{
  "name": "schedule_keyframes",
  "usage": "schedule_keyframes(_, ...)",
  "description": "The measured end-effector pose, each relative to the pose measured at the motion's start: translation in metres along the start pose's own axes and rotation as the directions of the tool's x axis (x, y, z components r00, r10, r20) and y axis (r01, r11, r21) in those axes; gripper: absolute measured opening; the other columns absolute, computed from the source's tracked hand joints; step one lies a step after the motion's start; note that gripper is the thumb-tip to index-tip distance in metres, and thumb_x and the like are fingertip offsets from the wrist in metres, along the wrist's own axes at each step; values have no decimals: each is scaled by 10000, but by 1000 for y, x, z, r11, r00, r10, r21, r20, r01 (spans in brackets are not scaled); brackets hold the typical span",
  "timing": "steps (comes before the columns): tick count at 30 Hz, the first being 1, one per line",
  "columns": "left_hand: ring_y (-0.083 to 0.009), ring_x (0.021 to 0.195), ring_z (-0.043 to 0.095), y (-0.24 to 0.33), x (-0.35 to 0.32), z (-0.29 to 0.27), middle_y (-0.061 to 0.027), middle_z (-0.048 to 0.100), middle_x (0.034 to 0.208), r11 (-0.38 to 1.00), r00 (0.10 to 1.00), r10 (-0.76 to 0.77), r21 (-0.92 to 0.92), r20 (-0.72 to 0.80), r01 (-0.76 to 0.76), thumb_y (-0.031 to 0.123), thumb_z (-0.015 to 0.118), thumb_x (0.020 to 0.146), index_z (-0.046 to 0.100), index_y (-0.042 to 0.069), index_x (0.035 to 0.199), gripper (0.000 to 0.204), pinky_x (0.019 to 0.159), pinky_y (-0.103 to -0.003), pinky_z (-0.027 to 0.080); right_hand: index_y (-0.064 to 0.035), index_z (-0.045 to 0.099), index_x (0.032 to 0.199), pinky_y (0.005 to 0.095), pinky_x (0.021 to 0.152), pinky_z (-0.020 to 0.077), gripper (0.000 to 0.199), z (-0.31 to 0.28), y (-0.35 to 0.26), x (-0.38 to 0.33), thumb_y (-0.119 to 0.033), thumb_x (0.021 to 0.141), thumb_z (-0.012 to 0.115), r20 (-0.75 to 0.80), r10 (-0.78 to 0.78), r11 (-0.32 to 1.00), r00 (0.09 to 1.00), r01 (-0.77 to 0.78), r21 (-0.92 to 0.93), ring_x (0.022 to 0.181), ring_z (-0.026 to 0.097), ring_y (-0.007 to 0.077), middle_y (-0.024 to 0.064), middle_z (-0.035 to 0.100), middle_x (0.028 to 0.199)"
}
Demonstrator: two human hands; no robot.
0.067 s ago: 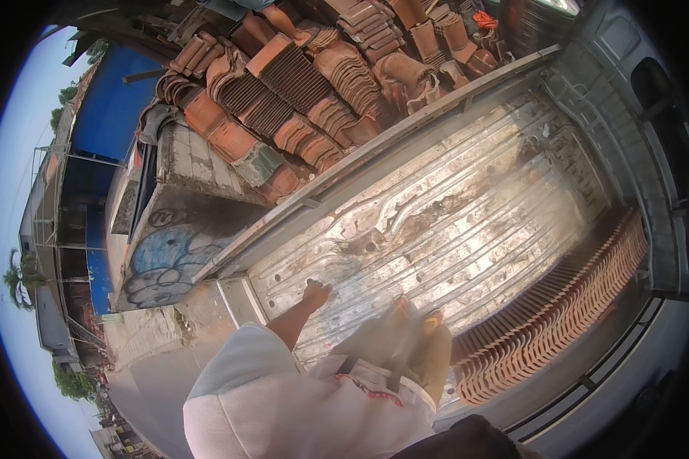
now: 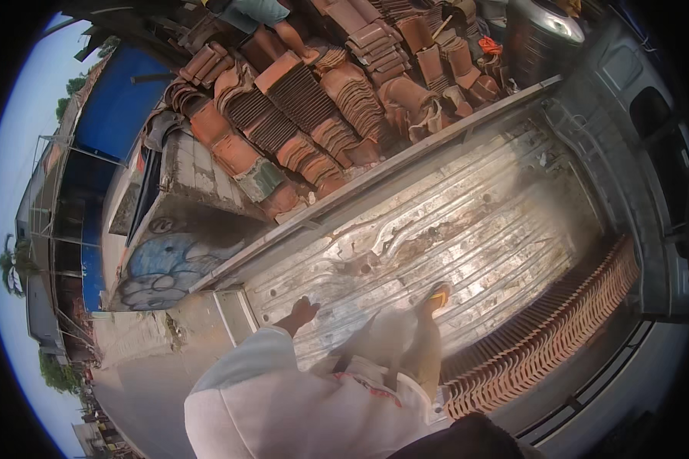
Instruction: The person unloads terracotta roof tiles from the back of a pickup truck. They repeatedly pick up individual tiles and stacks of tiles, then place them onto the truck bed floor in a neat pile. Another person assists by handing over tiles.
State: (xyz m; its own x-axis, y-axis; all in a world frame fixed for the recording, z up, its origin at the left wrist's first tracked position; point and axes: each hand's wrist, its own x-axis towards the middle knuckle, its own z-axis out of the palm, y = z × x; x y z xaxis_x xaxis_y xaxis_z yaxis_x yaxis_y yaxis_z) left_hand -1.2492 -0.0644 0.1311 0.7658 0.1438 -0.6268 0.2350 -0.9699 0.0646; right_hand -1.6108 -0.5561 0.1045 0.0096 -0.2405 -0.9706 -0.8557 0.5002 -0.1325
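Note:
My left hand (image 2: 302, 312) hangs over the truck bed (image 2: 475, 252), toward its left end. Its fingers look loosely apart, though small and slightly blurred, and no object shows in them. The right hand is out of sight. Below my light shirt, one foot in a sandal (image 2: 439, 297) with a yellow-orange strap stands on the ribbed metal floor. On the right side of the bed, a long row of clay roof tiles (image 2: 540, 340) stands on edge, pressed closely together.
A metal side wall (image 2: 394, 174) runs along the bed's far side. Beyond it lie stacked clay roof tiles (image 2: 306, 103), where another person's legs (image 2: 275, 34) show. A dark drum (image 2: 542, 38) stands at the far right. The cab (image 2: 658, 122) borders the right end.
My left hand has shifted a little left and nearer to me. The legs have moved, so one sandal shows more clearly. The whole view has tilted slightly.

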Motion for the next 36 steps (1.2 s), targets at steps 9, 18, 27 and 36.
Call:
schedule_keyframes(9,-240,914,655,191,6,-127,-129,686,957,812,990,127,-566,-65,-142,475,656,879,682,27,1119,509,799,-398,511,-64,526,1058,389,590,473,357,-11,-328,49,-406,968,572,-4,-315,949,949,315,-9,753,598,216,87,586,823)
schedule_keyframes(18,-240,767,673,211,66,-207,-155,697,821,776,993,103,-620,-49,-111,472,655,883,706,-11,980,495,725,-401,542,41,500,1324,404,849,532,574,81,-778,-95,-396,967,606,141,-883,463,448,880,108,1110,625,329,214,601,1230)
schedule_keyframes(27,-168,780,632,179,171,-294,-79,672,876,674,988,21,-733,151,97,401,696,891,678,-4,934,407,709,-321,522,4,546,1195,340,740,549,522,216,-764,-129,-441,934,627,371,-738,632,564,770,88,924,670,249,163,650,1078)
schedule_keyframes(36,-268,1091,624,151,313,-556,-213,675,1126,784,952,254,-540,-169,-305,582,678,845,614,-32,1214,720,907,-385,477,8,618,943,297,513,496,340,344,-710,-96,-331,922,638,494,-384,748,780,577,-330,630,627,186,96,616,738)
